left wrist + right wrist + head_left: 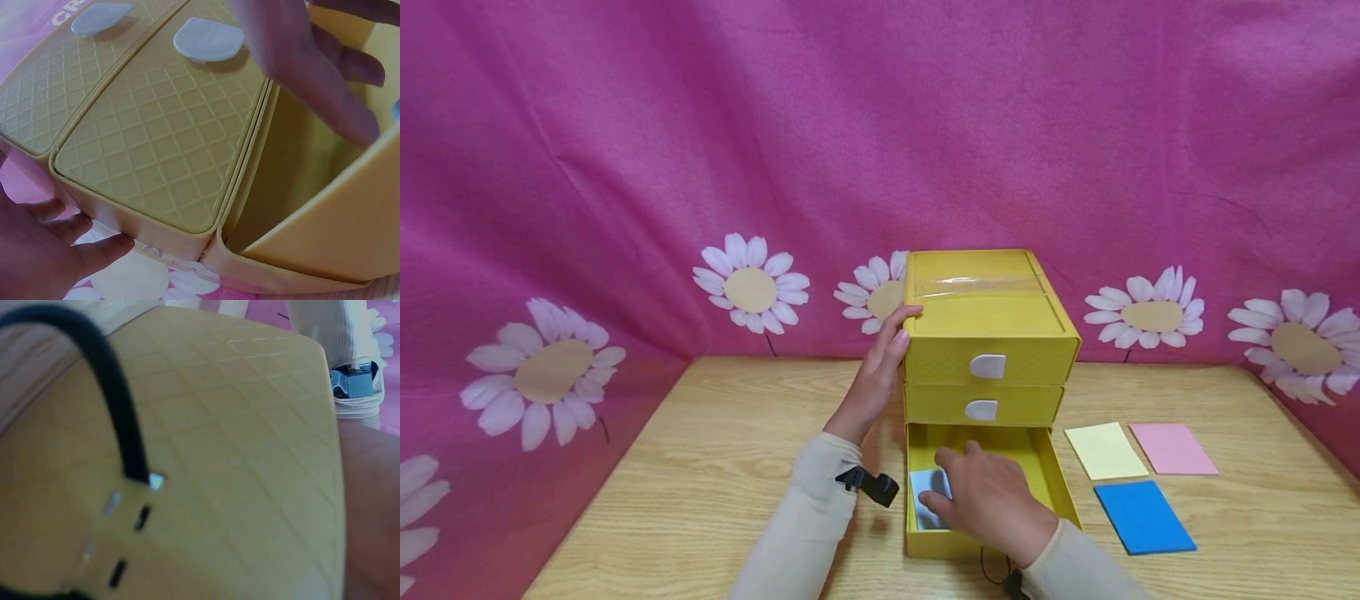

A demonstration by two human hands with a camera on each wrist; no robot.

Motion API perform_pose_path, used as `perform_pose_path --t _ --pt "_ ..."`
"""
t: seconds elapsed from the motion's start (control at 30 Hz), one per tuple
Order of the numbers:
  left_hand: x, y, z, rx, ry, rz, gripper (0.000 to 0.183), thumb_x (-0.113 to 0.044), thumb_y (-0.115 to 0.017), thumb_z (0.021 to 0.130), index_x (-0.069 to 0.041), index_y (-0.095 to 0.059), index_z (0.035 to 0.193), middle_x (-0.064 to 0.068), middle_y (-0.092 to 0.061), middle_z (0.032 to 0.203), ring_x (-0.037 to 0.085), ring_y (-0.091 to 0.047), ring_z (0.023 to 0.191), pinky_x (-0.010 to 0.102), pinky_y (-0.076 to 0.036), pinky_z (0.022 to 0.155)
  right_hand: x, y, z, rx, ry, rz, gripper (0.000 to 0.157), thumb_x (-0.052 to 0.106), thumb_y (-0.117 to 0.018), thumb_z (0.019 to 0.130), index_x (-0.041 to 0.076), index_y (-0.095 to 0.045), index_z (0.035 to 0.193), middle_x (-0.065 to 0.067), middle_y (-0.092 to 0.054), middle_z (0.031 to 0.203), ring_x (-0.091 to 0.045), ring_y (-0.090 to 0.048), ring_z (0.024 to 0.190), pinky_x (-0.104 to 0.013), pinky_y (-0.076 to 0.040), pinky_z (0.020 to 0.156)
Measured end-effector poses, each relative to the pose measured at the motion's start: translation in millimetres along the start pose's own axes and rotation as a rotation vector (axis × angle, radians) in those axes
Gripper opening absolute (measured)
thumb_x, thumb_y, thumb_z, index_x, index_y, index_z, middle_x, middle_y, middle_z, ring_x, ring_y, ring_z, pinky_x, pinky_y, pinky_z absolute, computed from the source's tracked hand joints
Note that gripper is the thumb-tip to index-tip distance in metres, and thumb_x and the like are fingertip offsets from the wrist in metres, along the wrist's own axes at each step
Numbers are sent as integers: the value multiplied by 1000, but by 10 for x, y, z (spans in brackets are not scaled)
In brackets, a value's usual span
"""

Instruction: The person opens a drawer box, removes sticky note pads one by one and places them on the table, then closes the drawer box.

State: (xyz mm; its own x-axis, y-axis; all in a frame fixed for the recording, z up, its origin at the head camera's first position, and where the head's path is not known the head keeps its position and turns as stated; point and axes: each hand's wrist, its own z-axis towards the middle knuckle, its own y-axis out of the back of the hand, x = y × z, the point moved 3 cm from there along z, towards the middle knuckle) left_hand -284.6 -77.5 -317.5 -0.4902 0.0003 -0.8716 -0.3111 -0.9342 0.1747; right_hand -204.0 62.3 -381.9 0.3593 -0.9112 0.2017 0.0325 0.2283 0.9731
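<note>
A yellow drawer box [981, 367] with white tabs on its upper two drawers stands on the table. My left hand [874, 379] rests against the box's left side, its fingertips at the top edge. The bottom drawer [1063, 492] is pulled out, and my right hand [988, 492] reaches over it with fingers spread, gripping nothing. Under those fingers a light blue pad of paper [925, 504] lies at the drawer's left, partly hidden by the hand. In the left wrist view, right-hand fingers [312, 81] reach into the drawer. The right wrist view shows mostly the drawer's patterned front [237, 456].
Right of the box lie a pale yellow pad [1107, 451], a pink pad [1174, 448] and a blue pad [1145, 517]. A dark loop [115, 394] crosses the drawer front. Behind the wooden table [700, 492] hangs a magenta flowered cloth [880, 125].
</note>
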Motion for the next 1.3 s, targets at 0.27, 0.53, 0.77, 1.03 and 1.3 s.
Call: perform_pose_path --t 0.27,0.53,0.77,1.03,1.3 --pt "4 -4 -3 4 0 -3 43 -25 -28 105 -12 -33 146 5 -15 160 18 -21 141 45 -20 114 52 -37 109 123 -40 -80 55 56 -70 78 12 -66 111 -11 -56 80 -26 -55 67 -42 -43 49" --pt "-18 1 -6 10 -3 9 43 -25 -28 105 -12 -32 146 5 -18 159 18 -21 142 44 -20 114 58 -87 161 158 -69 -140 63 60 -71 75 12 -63 115 -10 -51 76 -23 -51 65 -41 -43 51" --pt "-15 12 -2 2 2 15 44 -25 -29 105 -13 -33 146 4 -17 159 16 -20 142 43 -19 114 88 -117 196 182 -82 -146 68 58 -76 70 10 -61 116 -12 -50 76 -24 -50 65 -41 -44 50" --pt "-18 17 -9 3 2 1 44 -25 -28 105 -13 -33 146 5 -17 159 18 -23 140 44 -20 114 134 -162 229 167 -71 -186 73 57 -78 68 7 -58 116 -13 -53 76 -26 -56 69 -42 -46 52" --pt "-11 14 -9 2 6 5 44 -25 -29 104 -12 -33 146 5 -16 160 18 -22 141 43 -20 114 118 -163 247 201 -68 -218 71 53 -78 70 6 -57 120 -15 -53 80 -27 -56 70 -43 -47 53"
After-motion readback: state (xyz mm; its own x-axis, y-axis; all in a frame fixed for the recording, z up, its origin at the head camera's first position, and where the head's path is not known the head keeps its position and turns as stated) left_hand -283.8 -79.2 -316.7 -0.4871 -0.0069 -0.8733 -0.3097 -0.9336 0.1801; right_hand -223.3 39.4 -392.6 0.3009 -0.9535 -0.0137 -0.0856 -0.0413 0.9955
